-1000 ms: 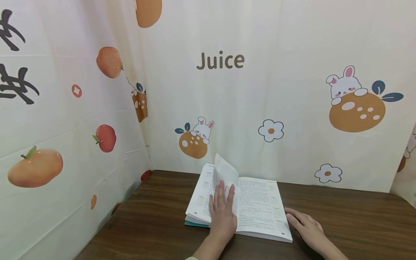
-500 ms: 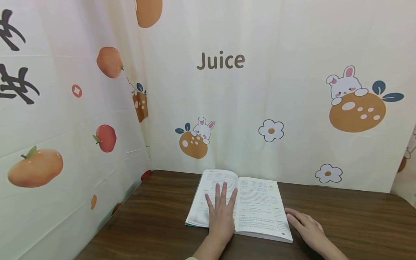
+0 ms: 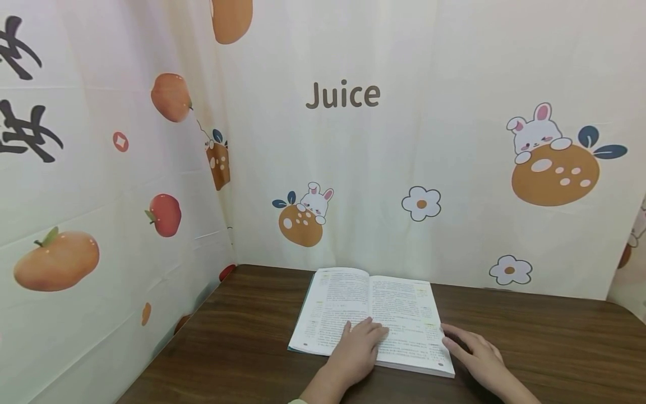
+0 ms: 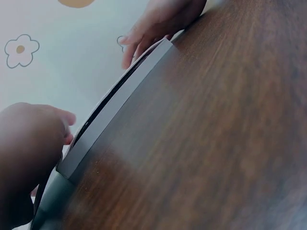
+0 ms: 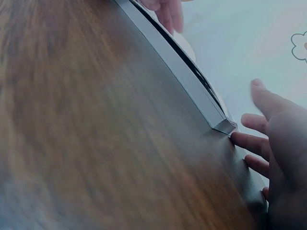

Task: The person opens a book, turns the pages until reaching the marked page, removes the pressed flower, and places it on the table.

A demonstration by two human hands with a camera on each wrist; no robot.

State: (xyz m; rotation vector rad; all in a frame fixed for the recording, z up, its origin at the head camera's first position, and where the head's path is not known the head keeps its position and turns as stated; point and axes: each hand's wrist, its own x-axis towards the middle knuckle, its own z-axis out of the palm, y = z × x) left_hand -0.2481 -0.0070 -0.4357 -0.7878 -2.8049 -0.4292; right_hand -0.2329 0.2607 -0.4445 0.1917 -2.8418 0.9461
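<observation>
An open book (image 3: 343, 294) with printed pages lies on the brown wooden table, both halves spread. Across the lower part of its centre fold is my left hand (image 3: 355, 348), fingers together and pointing right over the right page. My right hand (image 3: 476, 356) is at the book's right edge, fingers loosely extended and gripping nothing. In the left wrist view, the thick lower edge of the book (image 4: 117, 110) runs between both hands. The right wrist view has my right hand's fingers (image 5: 252, 143) close by the book's corner.
The wooden table (image 3: 227, 342) extends on both sides of the book. Right behind its far edge hangs a pale curtain (image 3: 373, 157) printed with rabbits, fruit, flowers and "Juice". Another printed curtain (image 3: 116, 185) stands along the left side.
A raised page has come down flat on the left side. My left hand, first spread on the left page, has slid down and right to the fold. My right hand has barely moved.
</observation>
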